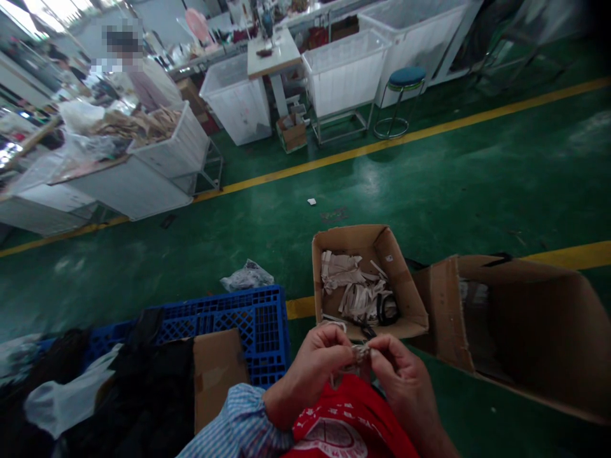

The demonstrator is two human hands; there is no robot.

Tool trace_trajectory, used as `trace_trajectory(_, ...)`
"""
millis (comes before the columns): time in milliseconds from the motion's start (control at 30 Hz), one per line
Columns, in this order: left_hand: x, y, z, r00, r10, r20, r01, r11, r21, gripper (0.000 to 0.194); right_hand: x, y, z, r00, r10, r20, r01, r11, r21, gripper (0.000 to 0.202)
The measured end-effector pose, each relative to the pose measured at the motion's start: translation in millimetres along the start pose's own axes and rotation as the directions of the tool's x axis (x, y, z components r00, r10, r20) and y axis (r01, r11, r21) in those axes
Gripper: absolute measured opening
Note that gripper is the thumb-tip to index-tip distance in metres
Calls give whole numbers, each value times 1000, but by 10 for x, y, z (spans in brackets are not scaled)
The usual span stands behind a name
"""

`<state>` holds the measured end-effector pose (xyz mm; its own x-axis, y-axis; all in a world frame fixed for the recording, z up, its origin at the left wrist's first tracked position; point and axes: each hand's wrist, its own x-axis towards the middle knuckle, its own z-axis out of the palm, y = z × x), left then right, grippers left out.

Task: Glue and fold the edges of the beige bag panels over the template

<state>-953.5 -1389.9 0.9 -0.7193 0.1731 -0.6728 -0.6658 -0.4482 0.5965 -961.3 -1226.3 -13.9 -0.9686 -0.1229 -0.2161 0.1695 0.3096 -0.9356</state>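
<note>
Low in the view, in front of a red apron (pixel 334 420), my left hand (pixel 317 359) and my right hand (pixel 403 369) are close together. Thumbs and fingers of both pinch a small bunch of beige fabric strips (pixel 360 355), which stretches between them. A loop of it shows above the left fingers, and some hangs below. Just beyond the hands stands an open cardboard box (pixel 413 292) with pale fabric scraps (pixel 358 302) and a black band-like piece inside. The exact shape of the held strips is partly hidden by the fingers.
A blue plastic pallet (pixel 272 318) with black cloth (pixel 147 388) and cardboard lies left. A larger open carton (pixel 529 318) stands right. Across the green floor are white bins (pixel 344 70), a blue stool (pixel 405 77) and a person (pixel 147 79) beside a bin of brown material.
</note>
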Motion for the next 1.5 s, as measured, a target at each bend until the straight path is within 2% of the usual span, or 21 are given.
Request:
trace_trajectory(67, 12, -41, 1, 999, -28, -14, 27, 997, -74, 32, -13, 26, -9, 971, 207, 116, -226, 957, 180, 21)
trace_trajectory(133, 21, -78, 6, 998, -51, -28, 47, 991, -124, 35, 4, 8, -55, 948, 248, 198, -290, 930, 226, 20)
trace_trajectory(167, 24, -91, 10, 998, -58, -32, 53, 989, -137, 37, 24, -17, -86, 958, 199, 205, -241, 949, 205, 18)
trace_trajectory(233, 28, -105, 16, 998, -63, -32, 57, 987, -149, 41, 74, -79, -146, 981, 2, 196, -23, 994, 107, 13)
trace_trajectory(300, 29, -107, 18, 998, -58, -29, 53, 986, -158, 44, 120, -126, -186, 951, -209, 227, 221, 975, -29, 16)
trace_trajectory(333, 28, -107, 19, 998, -55, -31, 49, 985, -163, 44, 136, -137, -196, 929, -266, 256, 298, 950, -95, 18)
trace_trajectory(400, 25, -114, 23, 998, -46, -45, 37, 983, -180, 44, 146, -131, -199, 904, -315, 289, 381, 901, -207, 19)
trace_trajectory(467, 17, -129, 35, 997, -38, -65, 23, 977, -212, 44, 131, -105, -187, 902, -327, 281, 401, 876, -267, 18)
trace_trajectory(533, 7, -147, 50, 996, -29, -79, 8, 966, -258, 44, 101, -77, -164, 930, -289, 228, 344, 904, -253, 16)
trace_trajectory(567, 3, -155, 55, 996, -23, -87, -3, 959, -285, 45, 85, -64, -146, 954, -234, 187, 271, 940, -206, 16)
trace_trajectory(633, 3, -164, 54, 994, -6, -107, -31, 940, -339, 49, 60, -34, -100, 995, -35, 94, 33, 999, 15, 20)
trace_trajectory(700, 13, -164, 38, 993, -1, -122, -46, 923, -381, 54, 53, 2, -43, 979, 203, 38, -203, 922, 330, 27)
trace_trajectory(733, 21, -162, 28, 993, -7, -121, -42, 918, -395, 56, 57, 21, -15, 958, 287, 26, -267, 850, 454, 30)
trace_trajectory(800, 39, -159, 11, 994, -31, -104, -15, 913, -408, 60, 78, 50, 30, 932, 362, 2, -298, 763, 574, 34)
trace_trajectory(933, 49, -168, 27, 996, -80, -46, 55, 917, -396, 62, 155, 14, 62, 926, 379, -3, -297, 730, 615, 32)
trace_trajectory(1100, 21, -153, 78, 974, -197, 111, 221, 935, -279, 47, 276, -131, 4, 935, 348, 65, -283, 624, 728, 31)
trace_trajectory(1200, 22, -121, 60, 966, -218, 142, 248, 937, -247, 45, 312, -95, -49, 953, 304, -1, -180, 567, 804, 44)
trace_trajectory(1267, 40, -112, 31, 972, -210, 107, 231, 939, -254, 48, 291, -15, -67, 941, 334, -59, -170, 616, 769, 47)
trace_trajectory(1333, 70, -122, 6, 976, -206, 74, 219, 941, -258, 53, 230, 69, -58, 925, 380, -19, -264, 677, 687, 42)
trace_trajectory(1400, 104, -147, -1, 979, -196, 49, 202, 946, -255, 57, 150, 130, -26, 907, 411, 98, -381, 696, 609, 42)
trace_trajectory(1500, 147, -184, 20, 987, -162, 11, 159, 954, -255, 64, 55, 189, 29, 888, 421, 184, -449, 712, 539, 49)
